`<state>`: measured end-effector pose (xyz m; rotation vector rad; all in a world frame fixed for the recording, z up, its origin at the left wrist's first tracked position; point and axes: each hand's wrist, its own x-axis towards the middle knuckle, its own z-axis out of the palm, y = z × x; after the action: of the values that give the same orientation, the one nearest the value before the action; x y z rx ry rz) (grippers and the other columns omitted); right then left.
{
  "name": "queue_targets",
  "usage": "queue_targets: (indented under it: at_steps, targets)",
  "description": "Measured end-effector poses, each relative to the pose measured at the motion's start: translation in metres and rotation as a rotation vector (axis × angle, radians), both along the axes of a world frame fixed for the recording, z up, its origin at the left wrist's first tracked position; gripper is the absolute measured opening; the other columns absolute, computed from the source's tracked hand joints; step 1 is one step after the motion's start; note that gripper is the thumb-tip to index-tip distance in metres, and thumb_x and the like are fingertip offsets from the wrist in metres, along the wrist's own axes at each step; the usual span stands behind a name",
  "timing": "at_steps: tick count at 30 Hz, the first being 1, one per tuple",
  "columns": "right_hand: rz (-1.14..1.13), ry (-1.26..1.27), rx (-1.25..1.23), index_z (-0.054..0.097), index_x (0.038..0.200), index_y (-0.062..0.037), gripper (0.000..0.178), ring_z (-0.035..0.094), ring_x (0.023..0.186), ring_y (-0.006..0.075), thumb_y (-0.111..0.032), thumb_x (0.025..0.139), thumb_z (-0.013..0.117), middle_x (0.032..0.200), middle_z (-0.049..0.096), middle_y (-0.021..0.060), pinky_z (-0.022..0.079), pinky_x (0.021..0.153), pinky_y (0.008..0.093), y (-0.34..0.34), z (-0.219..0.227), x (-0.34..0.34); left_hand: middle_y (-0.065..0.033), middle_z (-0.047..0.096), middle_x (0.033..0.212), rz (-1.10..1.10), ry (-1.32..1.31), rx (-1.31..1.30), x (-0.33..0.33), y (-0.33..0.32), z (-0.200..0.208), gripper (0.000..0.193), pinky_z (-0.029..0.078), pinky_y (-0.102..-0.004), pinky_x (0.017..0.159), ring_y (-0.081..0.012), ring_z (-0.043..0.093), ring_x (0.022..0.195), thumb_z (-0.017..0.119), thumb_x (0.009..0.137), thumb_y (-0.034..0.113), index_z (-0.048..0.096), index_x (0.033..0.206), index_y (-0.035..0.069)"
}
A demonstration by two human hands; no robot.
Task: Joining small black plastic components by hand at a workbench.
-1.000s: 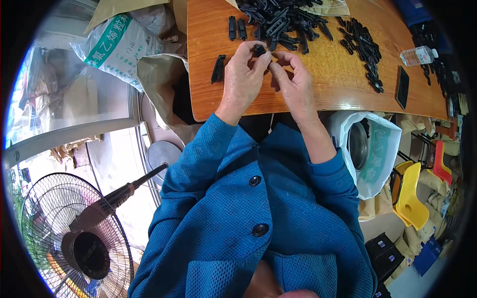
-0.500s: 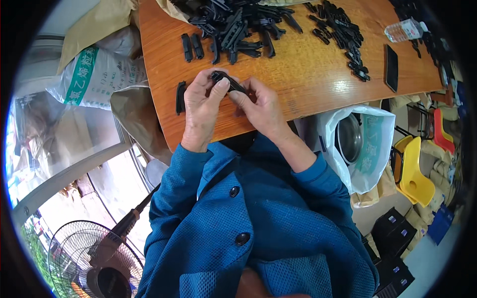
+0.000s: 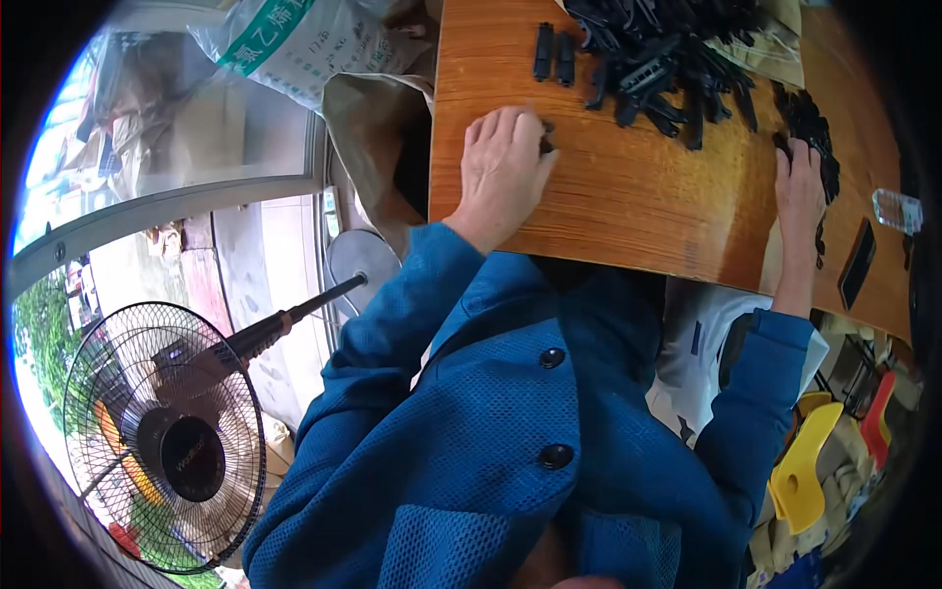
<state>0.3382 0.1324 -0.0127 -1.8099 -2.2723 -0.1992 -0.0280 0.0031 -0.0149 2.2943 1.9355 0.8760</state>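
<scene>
My left hand [image 3: 498, 172] rests low over the left part of the wooden table, back up and fingers curled. A black plastic part [image 3: 547, 137] shows between its thumb and forefinger; the palm hides the rest of it. Far to the right, my right hand [image 3: 803, 191] reaches to a heap of small black plastic pieces [image 3: 811, 120]. Its fingers are bent down, with one small dark piece [image 3: 782, 145] at the fingertips. Beyond the left hand, two slim black parts [image 3: 553, 55] lie side by side. A large pile of black plastic parts [image 3: 653, 74] lies at the back middle.
On the wooden table [image 3: 628, 211], a phone [image 3: 858, 265] and a clear bottle [image 3: 897, 210] lie at the right. White and brown sacks [image 3: 324, 49] stand left of it. A standing fan [image 3: 177, 442] is at lower left, yellow and red chairs [image 3: 808, 471] at lower right.
Both hands were together around a black part; now they are far apart, the left over where a lone part lay, the right at the small pieces. The view has shifted.
</scene>
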Motion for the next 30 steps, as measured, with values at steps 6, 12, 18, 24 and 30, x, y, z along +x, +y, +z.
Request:
queue_targets:
  at_steps: [6,12,18,24,30]
  targets:
    - [0.011,-0.007,0.067,0.055,0.108,-0.0023,0.023,0.057,0.091,0.0369,-0.018,0.092,0.054,0.105,0.053,0.0175,0.048,0.075,0.0425,-0.004,-0.006,0.000,-0.0142,0.055,0.093,0.402,-0.144,-0.081,-0.089,-0.046,-0.018,0.022,0.042,-0.0427,0.079,-0.0342,0.053,0.091,0.065,0.076,0.010,0.053,0.094,0.005]
    - [-0.022,0.197,0.130,0.056,0.106,-0.0008,0.023,0.058,0.082,0.0266,-0.020,0.093,0.056,0.101,0.054,0.0125,0.047,0.072,0.0336,0.002,-0.018,0.013,-0.0142,0.056,0.099,0.252,0.056,0.032,-0.091,-0.014,0.014,0.033,0.041,-0.0448,0.082,-0.0338,0.054,0.098,0.067,0.079,0.019,0.053,0.106,0.005]
    - [-0.147,1.434,-0.260,0.058,0.106,-0.0056,0.017,0.047,0.068,0.0042,-0.018,0.094,0.056,0.081,0.055,-0.0031,0.037,0.059,0.0177,-0.024,0.010,-0.029,-0.0150,0.060,0.106,0.094,0.001,-0.157,-0.040,0.092,0.009,0.036,0.046,-0.0435,0.078,-0.0334,0.060,0.091,0.065,0.081,0.029,0.055,0.105,0.004]
    - [-0.050,1.582,-0.503,0.057,0.108,-0.0043,0.018,0.049,0.061,0.0046,-0.016,0.095,0.055,0.080,0.058,-0.0005,0.036,0.050,0.0159,-0.082,0.021,-0.098,-0.0185,0.062,0.102,0.148,0.174,-0.311,-0.039,0.096,0.011,0.038,0.049,-0.0418,0.075,-0.0343,0.063,0.084,0.063,0.082,0.033,0.055,0.103,0.002]
    - [0.129,1.776,-0.692,0.054,0.115,-0.0023,0.023,0.056,0.061,0.0078,-0.016,0.097,0.050,0.083,0.063,0.0062,0.042,0.049,0.0192,-0.133,0.029,-0.193,-0.0126,0.063,0.088,0.017,-0.894,-0.418,-0.027,0.021,0.025,0.040,0.051,-0.0289,0.066,-0.0185,0.064,0.078,0.069,0.076,0.005,0.050,0.109,-0.003]
